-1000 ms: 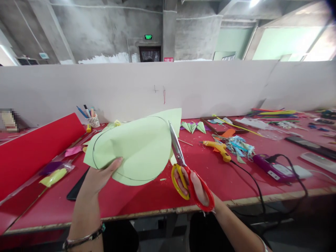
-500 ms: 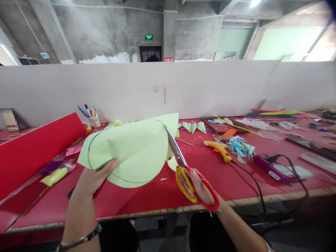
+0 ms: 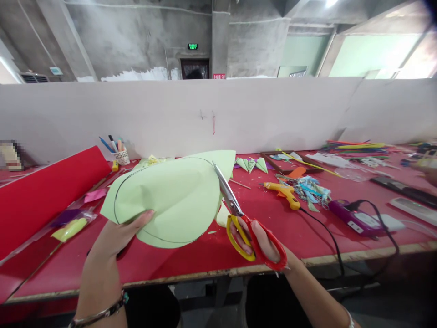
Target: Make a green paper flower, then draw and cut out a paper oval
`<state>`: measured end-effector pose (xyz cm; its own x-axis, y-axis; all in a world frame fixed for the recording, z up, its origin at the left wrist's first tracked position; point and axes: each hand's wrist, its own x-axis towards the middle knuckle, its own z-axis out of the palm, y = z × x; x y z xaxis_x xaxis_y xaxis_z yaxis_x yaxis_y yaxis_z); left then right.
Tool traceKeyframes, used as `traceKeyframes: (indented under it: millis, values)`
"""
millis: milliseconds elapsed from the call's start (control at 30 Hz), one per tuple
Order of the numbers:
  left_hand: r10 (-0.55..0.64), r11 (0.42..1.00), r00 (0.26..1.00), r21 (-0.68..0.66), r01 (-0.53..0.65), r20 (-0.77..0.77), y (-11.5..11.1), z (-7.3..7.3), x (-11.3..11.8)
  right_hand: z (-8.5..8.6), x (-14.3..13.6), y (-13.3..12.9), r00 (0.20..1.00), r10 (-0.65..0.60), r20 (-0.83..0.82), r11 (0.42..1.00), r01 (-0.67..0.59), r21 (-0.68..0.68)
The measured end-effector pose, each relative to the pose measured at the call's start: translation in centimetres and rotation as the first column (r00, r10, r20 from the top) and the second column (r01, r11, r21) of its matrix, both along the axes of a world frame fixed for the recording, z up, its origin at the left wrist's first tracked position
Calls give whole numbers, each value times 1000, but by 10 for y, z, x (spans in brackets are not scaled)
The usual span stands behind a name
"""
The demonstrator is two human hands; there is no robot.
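My left hand (image 3: 121, 234) grips the lower left part of a light green paper sheet (image 3: 174, 196), thumb on top and the other fingers hidden beneath. A dark curved line runs near the paper's edge. My right hand (image 3: 256, 239) is closed in the red and yellow handles of a pair of scissors (image 3: 232, 198). The blades point up and to the left, and their tips meet the paper at its upper right, close to the drawn line. The curved right edge of the sheet lies just left of the blades.
A yellow glue gun (image 3: 283, 193) and a purple power strip (image 3: 357, 217) with black cords lie to the right. Small green cones (image 3: 251, 165) stand behind the scissors. At left are a red board (image 3: 51, 196) and a pen cup (image 3: 122, 157).
The scissors' handles have tilted slightly, and the blades look a little more closed. The paper's right corner has shifted slightly right. At the far right edge, a blurred hand has come into view.
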<state>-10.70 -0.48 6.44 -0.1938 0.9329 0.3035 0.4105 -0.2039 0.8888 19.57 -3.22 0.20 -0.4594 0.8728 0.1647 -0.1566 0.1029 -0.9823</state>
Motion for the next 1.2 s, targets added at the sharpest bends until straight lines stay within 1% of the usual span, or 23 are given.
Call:
traceKeyframes:
  millis: [100, 200, 367, 467, 633, 700, 800, 867, 967, 1100, 1200]
  values:
    - [27, 999, 1000, -40, -27, 7, 0, -1, -2, 2, -3, 1, 998, -33, 49, 999, 32, 28]
    - [19, 999, 1000, -47, -19, 6, 0, -2, -3, 2, -3, 1, 991, -80, 108, 996, 76, 39]
    - [-5, 1000, 1000, -23, 4, -20, 0, -2, -4, -1, -3, 1, 985, -117, 129, 993, 119, -10]
    - [-4, 1000, 1000, -28, 3, -14, 0, -3, -5, -1, -3, 0, 987, -106, 118, 994, 110, -27]
    - [5, 998, 1000, -70, -4, 8, 1, -3, -7, -1, 0, -1, 999, -34, 38, 999, 35, -30]
    - [-30, 997, 1000, -72, 30, 2, 0, -3, -7, -1, 2, -2, 1000, -15, 14, 1000, 15, -15]
    - [-109, 990, 994, -86, 107, -10, 0, -2, -6, 2, 6, -4, 1000, 1, 30, 1000, -2, 6]
    - [-117, 988, 993, -106, 116, -3, -1, -2, -6, 4, 7, -5, 998, 0, 56, 1000, 0, 16]
    - [-91, 988, 995, -123, 94, 31, -1, -2, -7, 5, 10, -4, 997, -17, 79, 999, 14, 40]
    - [14, 984, 997, -176, -1, 77, -1, -3, -11, 5, 15, -1, 991, -31, 129, 998, 23, 65]
    - [42, 982, 994, -188, -24, 98, 0, -4, -13, 5, 18, 0, 988, -34, 150, 997, 22, 79]
